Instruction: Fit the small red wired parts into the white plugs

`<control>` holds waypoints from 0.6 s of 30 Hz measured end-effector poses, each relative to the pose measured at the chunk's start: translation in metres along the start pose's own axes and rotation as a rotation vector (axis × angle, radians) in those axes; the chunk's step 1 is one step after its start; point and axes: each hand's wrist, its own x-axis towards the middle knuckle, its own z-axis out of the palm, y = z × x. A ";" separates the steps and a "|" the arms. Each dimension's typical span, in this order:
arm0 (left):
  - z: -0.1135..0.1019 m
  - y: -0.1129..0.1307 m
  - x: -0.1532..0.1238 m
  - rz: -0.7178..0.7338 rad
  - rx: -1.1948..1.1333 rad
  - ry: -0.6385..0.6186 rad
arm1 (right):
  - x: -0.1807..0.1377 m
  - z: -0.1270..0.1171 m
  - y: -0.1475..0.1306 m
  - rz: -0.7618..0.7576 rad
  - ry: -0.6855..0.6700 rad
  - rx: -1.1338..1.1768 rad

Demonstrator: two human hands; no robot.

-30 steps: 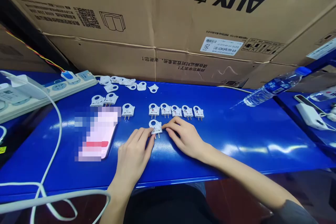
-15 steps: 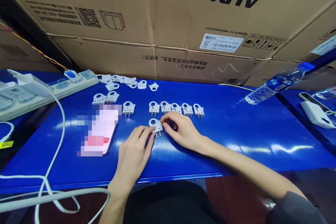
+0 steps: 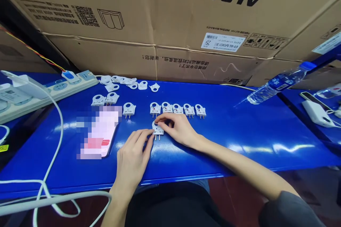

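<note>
A small white two-pin plug (image 3: 157,129) lies on the blue table (image 3: 239,131) between my hands. My right hand (image 3: 178,127) curls over it, thumb and forefinger pinching its upper ring end. My left hand (image 3: 133,156) lies flat beside it, fingers stretched, the fingertips touching the plug's lower left edge near the pins. Just behind stands a row of several like plugs (image 3: 178,109), with one more plug (image 3: 129,109) off to the left.
A phone (image 3: 99,133) lies left of my hands. More white plug parts (image 3: 128,82) and a power strip (image 3: 48,90) with cables sit at the back left. Cardboard boxes (image 3: 170,25) wall the rear. A water bottle (image 3: 277,83) lies at the right.
My right hand has slid left and closed its thumb and forefinger over the plug's top. The left hand has stayed beside the plug.
</note>
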 end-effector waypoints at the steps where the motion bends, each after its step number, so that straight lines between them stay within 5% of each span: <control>1: 0.000 0.000 0.000 -0.002 0.000 0.002 | -0.001 0.000 0.000 -0.009 -0.003 -0.016; 18: -0.002 0.002 0.000 -0.020 -0.002 -0.026 | -0.005 0.008 -0.001 0.045 0.021 -0.051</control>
